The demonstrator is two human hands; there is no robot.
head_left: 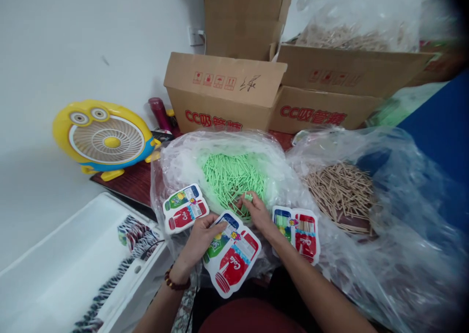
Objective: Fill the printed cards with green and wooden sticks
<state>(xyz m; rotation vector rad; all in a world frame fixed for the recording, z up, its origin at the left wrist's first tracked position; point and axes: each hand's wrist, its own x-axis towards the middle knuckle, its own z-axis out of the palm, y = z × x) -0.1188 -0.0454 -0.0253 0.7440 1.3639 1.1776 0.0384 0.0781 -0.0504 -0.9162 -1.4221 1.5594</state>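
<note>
My left hand (201,239) grips a white-edged packet (234,262) printed with a green Sprite-like bottle and a red cola bottle. Over the open bag of thin green candy sticks (229,174), my right hand (257,212) pinches a few short green sticks at its fingertips. A similar packet (183,207) lies on the plastic to the left of my left hand. Another packet (309,235) rests beside my right forearm, with green sticks in one window and brown ones in the other. Brown candy sticks (340,191) fill a second clear bag at the right.
A white foam box (47,247) at lower left holds rows of packets (120,269). A yellow fan (110,140) and a dark red flask (160,113) stand at the back left. Cardboard boxes (223,96) line the back, one topped by a bag of brown sticks (344,37).
</note>
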